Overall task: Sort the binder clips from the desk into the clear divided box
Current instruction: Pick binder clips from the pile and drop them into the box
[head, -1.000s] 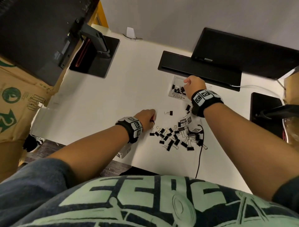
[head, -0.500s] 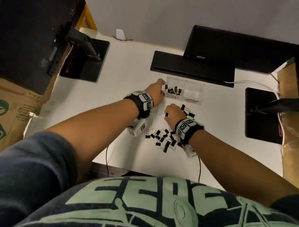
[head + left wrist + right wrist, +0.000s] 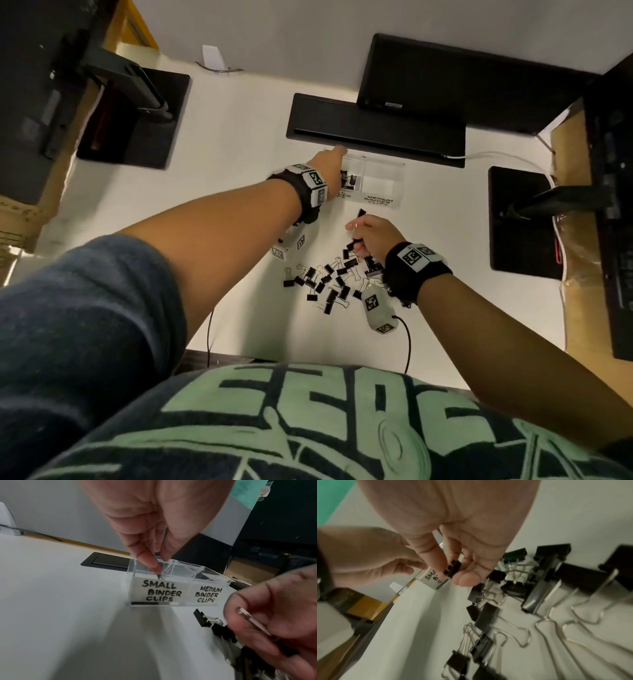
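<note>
Reaching left hand (image 3: 154,524) over clear divided box (image 3: 173,595), fingertips pinched at SMALL compartment rim, whether clip is held unclear. Right hand (image 3: 453,536) pinches small clip (image 3: 453,568) above desk (image 3: 239,164) pile (image 3: 329,277), next drop ready.

Black monitor stands (image 3: 133,116), dark desk cable hatch (image 3: 373,128), cardboard box (image 3: 17,222), white cable (image 3: 493,156)
</note>
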### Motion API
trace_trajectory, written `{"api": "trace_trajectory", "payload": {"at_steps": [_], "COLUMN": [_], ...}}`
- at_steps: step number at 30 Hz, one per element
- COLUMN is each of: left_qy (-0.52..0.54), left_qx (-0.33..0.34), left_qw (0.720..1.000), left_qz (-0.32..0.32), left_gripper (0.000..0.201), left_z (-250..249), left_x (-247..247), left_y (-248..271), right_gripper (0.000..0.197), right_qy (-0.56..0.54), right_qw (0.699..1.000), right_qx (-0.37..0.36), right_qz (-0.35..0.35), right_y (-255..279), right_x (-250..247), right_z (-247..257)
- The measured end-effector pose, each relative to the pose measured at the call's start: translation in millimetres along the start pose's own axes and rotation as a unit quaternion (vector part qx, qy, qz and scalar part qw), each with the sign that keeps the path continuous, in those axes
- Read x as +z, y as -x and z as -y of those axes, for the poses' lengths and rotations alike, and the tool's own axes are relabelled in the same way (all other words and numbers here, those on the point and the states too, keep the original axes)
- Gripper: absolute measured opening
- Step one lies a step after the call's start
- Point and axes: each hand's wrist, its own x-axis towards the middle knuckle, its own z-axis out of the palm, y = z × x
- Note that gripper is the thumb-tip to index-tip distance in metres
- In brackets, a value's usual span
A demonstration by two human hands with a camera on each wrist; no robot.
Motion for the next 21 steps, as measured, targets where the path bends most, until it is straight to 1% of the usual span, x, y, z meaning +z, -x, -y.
{"api": "trace_trajectory", "payload": {"at_steps": [2,3,4,5,6,8,10,12,14,18,21], "left_qy": [0.013,0.020,0.026,0.029,0.029,0.012,-0.027,-0.060,-0.068,-0.066,-0.061], "left_qx": [0.012,0.017,0.023,0.030,0.038,0.055,0.065,0.065,0.052,0.027,0.030], "left_qw": [1.000,0.999,0.999,0.998,0.998,0.998,0.995,0.988,0.985,0.987,0.989], "left_qz": [-0.013,-0.024,-0.036,-0.045,-0.044,-0.003,0.068,0.127,0.152,0.146,0.131], "left_gripper": [0.053,0.052,0.049,0.046,0.042,0.035,0.031,0.030,0.033,0.038,0.031], "left_z": [2,5,8,12,17,30,43,54,61,69,72], "left_x": [0,0,1,3,6,15,28,41,53,69,75], "left_y": [8,13,19,27,36,57,80,98,109,121,122], "right_gripper": [0.017,0.014,0.009,0.005,0.007,0.014,0.020,0.025,0.027,0.023,0.016], "right_qy": [-0.028,-0.024,0.008,0.071,0.146,0.266,0.350,0.430,0.479,0.487,0.489], "right_qw": [0.999,0.999,0.999,0.996,0.987,0.957,0.924,0.886,0.858,0.856,0.854], "right_qx": [0.023,0.022,0.013,-0.007,-0.031,-0.070,-0.097,-0.119,-0.140,-0.143,-0.150], "right_qz": [0.014,0.028,0.042,0.054,0.066,0.091,0.116,0.127,0.121,0.100,0.093], "right_y": [3,6,9,11,14,16,17,17,18,18,18], "right_x": [0,2,3,5,8,16,24,30,33,36,37], "right_z": [1,2,3,3,3,1,-3,-6,-7,-6,-6]}}
